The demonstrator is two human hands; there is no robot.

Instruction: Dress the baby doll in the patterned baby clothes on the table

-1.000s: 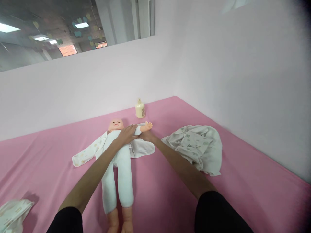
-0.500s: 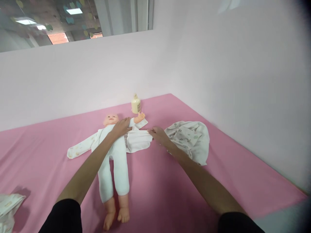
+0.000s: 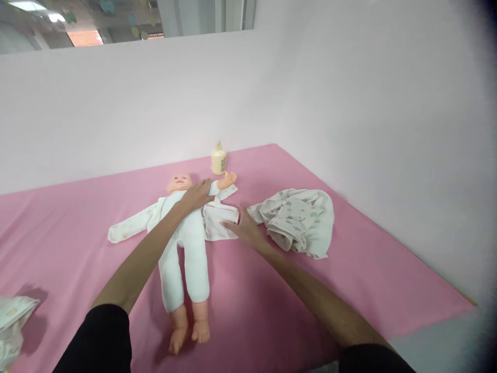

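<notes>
A baby doll (image 3: 185, 248) in a white bodysuit lies face up on the pink sheet (image 3: 272, 305). An open white printed garment (image 3: 132, 225) is spread beneath it. My left hand (image 3: 198, 195) rests flat on the doll's chest near its shoulder, fingers stretched out. My right hand (image 3: 244, 228) lies flat on the garment's folded right flap (image 3: 217, 217), fingers extended. The doll's bare arm (image 3: 227, 180) sticks out beyond the sleeve.
A crumpled white printed cloth (image 3: 297, 220) lies right of my right hand. A small cream bottle (image 3: 218, 158) stands by the back wall. Another piece of printed cloth (image 3: 11, 324) sits at the left edge. Walls close off the back and right.
My right hand moved from the doll's arm out to the right, then came back onto the garment's right flap. My left hand stayed on the doll's chest.
</notes>
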